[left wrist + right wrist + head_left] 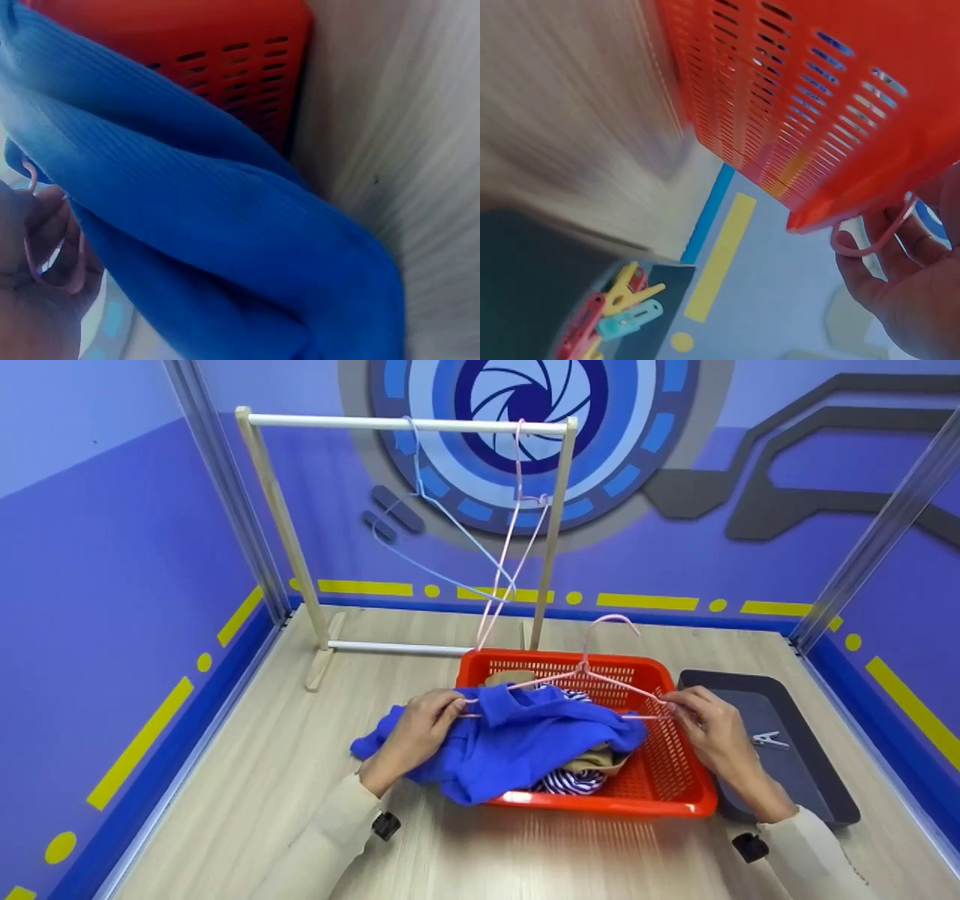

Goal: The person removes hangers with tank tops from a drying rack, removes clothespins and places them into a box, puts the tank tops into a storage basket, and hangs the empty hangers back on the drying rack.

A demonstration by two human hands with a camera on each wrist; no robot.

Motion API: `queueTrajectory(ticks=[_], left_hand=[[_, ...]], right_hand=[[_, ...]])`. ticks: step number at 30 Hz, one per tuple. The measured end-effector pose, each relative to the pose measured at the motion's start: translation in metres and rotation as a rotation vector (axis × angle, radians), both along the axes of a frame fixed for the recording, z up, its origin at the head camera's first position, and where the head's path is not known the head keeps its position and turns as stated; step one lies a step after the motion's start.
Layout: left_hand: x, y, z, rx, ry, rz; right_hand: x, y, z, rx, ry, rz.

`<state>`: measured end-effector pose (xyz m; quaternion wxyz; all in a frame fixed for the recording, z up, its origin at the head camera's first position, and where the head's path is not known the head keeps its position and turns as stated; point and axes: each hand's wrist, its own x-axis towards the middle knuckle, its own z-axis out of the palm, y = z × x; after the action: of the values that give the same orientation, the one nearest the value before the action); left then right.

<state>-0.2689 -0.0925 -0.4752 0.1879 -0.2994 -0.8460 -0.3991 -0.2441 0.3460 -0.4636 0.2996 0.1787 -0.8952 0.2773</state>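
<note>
A pink hanger (585, 666) spans the space between both hands over the red basket, its hook pointing up. My left hand (421, 731) pinches the hanger's left end. At the opposite end, my right hand (712, 731) grips the pink corner, thumb and fingers around it. A blue garment (517, 742) with ribbed cloth is draped on the hanger, bunched toward the left and hanging over the basket's front left rim. Part of the hanger's lower bar is hidden inside the cloth. In the left wrist view, the rounded hanger end (75, 277) lies against the palm.
The red basket (694, 808) contains striped cloth (571, 781) and tan cloth (592, 761). Behind it stands a rack (337, 422) bearing a blue hanger (465, 534) and pink hangers (517, 465). A dark tray (814, 765) at right holds several clothespins (630, 319).
</note>
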Motion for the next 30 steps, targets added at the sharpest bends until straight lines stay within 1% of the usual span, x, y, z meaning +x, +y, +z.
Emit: queueTrajectory(ticks=[2, 5, 9, 12, 15, 18, 24, 27, 30], left_hand=[[0.003, 0.001, 0.006, -0.013, 0.018, 0.027], [0.009, 0.004, 0.019, -0.032, 0.068, 0.064], [0.017, 0.013, 0.033, -0.113, 0.127, 0.087], [0.021, 0.021, 0.038, -0.186, 0.137, 0.092], [0.021, 0.027, 0.040, -0.217, 0.131, 0.083], [0.019, 0.030, 0.041, -0.212, 0.128, 0.073], [0.015, 0.028, 0.040, -0.147, 0.182, 0.067], [0.013, 0.024, 0.040, -0.104, 0.213, 0.081], [0.012, 0.018, 0.040, -0.089, 0.247, 0.112]], right_hand=[[0.000, -0.001, -0.003, -0.017, 0.007, 0.012], [-0.001, -0.002, -0.006, -0.055, 0.009, 0.008], [-0.002, -0.003, -0.007, -0.084, 0.022, -0.025], [-0.002, -0.003, -0.008, -0.088, 0.026, -0.039], [-0.001, -0.004, -0.010, -0.093, 0.020, -0.042], [-0.001, -0.004, -0.011, -0.101, 0.014, -0.036], [0.000, -0.003, -0.012, -0.100, 0.028, -0.017], [0.000, -0.003, -0.011, -0.107, 0.030, -0.016], [0.001, -0.003, -0.011, -0.117, 0.021, -0.021]])
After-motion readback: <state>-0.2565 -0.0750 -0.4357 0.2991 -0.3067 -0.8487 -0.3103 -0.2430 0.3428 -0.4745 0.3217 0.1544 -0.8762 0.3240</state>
